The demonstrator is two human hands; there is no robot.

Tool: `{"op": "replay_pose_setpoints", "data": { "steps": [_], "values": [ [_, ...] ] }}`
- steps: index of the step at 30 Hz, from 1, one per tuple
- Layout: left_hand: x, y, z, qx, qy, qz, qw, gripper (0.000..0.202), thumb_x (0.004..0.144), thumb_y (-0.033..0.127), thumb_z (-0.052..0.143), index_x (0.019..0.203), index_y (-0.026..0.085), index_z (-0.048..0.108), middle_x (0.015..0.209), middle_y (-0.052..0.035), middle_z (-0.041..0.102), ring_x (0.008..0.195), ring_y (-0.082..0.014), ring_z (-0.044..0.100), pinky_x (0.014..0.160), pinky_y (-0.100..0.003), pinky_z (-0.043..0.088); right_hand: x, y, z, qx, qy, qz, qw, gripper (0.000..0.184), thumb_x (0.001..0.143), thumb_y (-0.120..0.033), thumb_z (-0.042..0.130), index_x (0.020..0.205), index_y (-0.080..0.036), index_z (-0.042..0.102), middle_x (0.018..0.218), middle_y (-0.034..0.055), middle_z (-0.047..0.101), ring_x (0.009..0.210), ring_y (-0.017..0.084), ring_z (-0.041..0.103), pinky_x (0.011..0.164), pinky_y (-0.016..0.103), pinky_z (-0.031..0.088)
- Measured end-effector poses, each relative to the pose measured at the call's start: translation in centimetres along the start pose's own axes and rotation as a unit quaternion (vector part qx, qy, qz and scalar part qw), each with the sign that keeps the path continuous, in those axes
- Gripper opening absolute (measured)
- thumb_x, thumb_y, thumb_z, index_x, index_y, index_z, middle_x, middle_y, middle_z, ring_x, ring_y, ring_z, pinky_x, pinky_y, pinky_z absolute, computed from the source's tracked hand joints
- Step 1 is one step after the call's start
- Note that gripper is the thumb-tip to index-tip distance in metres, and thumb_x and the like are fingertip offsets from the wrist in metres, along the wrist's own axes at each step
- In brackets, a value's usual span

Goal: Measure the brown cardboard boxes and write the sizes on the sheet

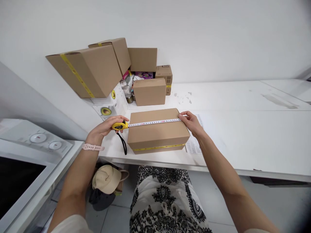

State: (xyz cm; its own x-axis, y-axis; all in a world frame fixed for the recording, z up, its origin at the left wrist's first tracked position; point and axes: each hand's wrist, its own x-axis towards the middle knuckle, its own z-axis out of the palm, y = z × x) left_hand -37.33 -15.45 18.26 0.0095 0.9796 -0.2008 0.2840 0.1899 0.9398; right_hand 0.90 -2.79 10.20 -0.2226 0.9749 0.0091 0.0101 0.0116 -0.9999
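Note:
A brown cardboard box (157,131) with yellow tape along its front side lies on the white table. My left hand (109,124) grips a yellow and black tape measure (120,125) at the box's left edge, its black wrist strap (123,144) hanging onto the table. Across the top of the box runs the pulled-out measuring blade (155,122). At the right edge my right hand (190,122) pinches the blade's end against the box, thumb and fingers together. Part of a printed sheet (193,144) shows beneath the box's right side.
Stacked cartons (97,69) stand at the back left on an avocado-printed white box (108,108). A smaller brown box (150,93) sits behind the measured one. To the left is a white microwave (36,145); caps (107,178) lie below the table edge.

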Motion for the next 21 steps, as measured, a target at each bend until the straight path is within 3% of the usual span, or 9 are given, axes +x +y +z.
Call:
{"op": "replay_pose_setpoints", "data": {
  "steps": [5, 9, 12, 14, 17, 19, 21],
  "values": [
    [0.1, 0.0, 0.2, -0.002, 0.005, -0.01, 1.0, 0.036, 0.076, 0.042, 0.07, 0.101, 0.018, 0.073, 0.079, -0.0046, 0.069, 0.056, -0.0161, 0.06, 0.049, -0.026, 0.046, -0.3, -0.6, -0.2, -0.064, -0.033, -0.026, 0.997, 0.044, 0.077, -0.063, 0.073, 0.092, -0.024, 0.059, 0.068, -0.0013, 0.061, 0.057, 0.013, 0.051, 0.051, 0.025, 0.036],
    [-0.1, 1.1, 0.5, 0.019, 0.016, -0.009, 1.0, 0.039, 0.073, 0.043, 0.073, 0.101, 0.016, 0.073, 0.078, -0.0053, 0.068, 0.058, -0.0172, 0.062, 0.048, -0.025, 0.044, -0.2, -0.8, -0.3, -0.078, -0.012, -0.054, 0.995, 0.04, 0.077, -0.059, 0.073, 0.085, -0.022, 0.061, 0.06, -0.0028, 0.054, 0.053, 0.011, 0.045, 0.049, 0.025, 0.033],
    [-1.9, 3.0, 1.1, 0.029, 0.032, 0.003, 0.999, 0.041, 0.071, 0.041, 0.075, 0.104, 0.016, 0.073, 0.083, -0.0067, 0.07, 0.065, -0.0182, 0.063, 0.052, -0.025, 0.046, 0.3, -2.1, -1.3, -0.052, 0.027, -0.091, 0.994, 0.038, 0.073, -0.055, 0.078, 0.08, -0.022, 0.061, 0.051, -0.005, 0.047, 0.047, 0.01, 0.039, 0.046, 0.025, 0.031],
    [-4.1, 4.0, 2.2, 0.02, 0.025, 0.004, 0.999, 0.046, 0.073, 0.04, 0.075, 0.113, 0.019, 0.071, 0.087, -0.0071, 0.071, 0.068, -0.0185, 0.063, 0.053, -0.025, 0.047, 0.9, -3.9, -2.1, -0.022, 0.05, -0.121, 0.991, 0.037, 0.072, -0.052, 0.081, 0.078, -0.022, 0.061, 0.051, -0.0043, 0.048, 0.047, 0.01, 0.042, 0.046, 0.026, 0.036],
    [-7.7, 3.9, 5.5, -0.031, -0.071, -0.039, 0.996, 0.059, 0.074, 0.041, 0.076, 0.129, 0.022, 0.065, 0.086, -0.0074, 0.07, 0.066, -0.0207, 0.063, 0.051, -0.028, 0.049, 2.3, -6.8, -2.5, 0.005, 0.038, -0.149, 0.988, 0.036, 0.07, -0.049, 0.085, 0.074, -0.021, 0.063, 0.057, -0.0014, 0.055, 0.05, 0.011, 0.049, 0.05, 0.028, 0.045],
    [-9.6, 2.7, 9.2, -0.116, -0.164, -0.077, 0.977, 0.062, 0.075, 0.041, 0.076, 0.133, 0.026, 0.062, 0.094, -0.0084, 0.069, 0.068, -0.0211, 0.065, 0.05, -0.029, 0.051, 3.9, -7.9, -1.6, 0.008, -0.007, -0.147, 0.989, 0.038, 0.067, -0.05, 0.088, 0.071, -0.02, 0.063, 0.06, 0.0004, 0.058, 0.052, 0.011, 0.051, 0.052, 0.029, 0.047],
    [-10.6, 1.1, 13.7, -0.207, -0.199, -0.07, 0.955, 0.061, 0.076, 0.036, 0.076, 0.134, 0.03, 0.057, 0.113, -0.0102, 0.065, 0.079, -0.0221, 0.068, 0.056, -0.031, 0.056, 5.7, -7.8, 0.2, 0.002, -0.067, -0.133, 0.989, 0.042, 0.063, -0.051, 0.09, 0.068, -0.019, 0.064, 0.061, 0.0019, 0.06, 0.055, 0.011, 0.053, 0.053, 0.029, 0.049]
  ]
}}
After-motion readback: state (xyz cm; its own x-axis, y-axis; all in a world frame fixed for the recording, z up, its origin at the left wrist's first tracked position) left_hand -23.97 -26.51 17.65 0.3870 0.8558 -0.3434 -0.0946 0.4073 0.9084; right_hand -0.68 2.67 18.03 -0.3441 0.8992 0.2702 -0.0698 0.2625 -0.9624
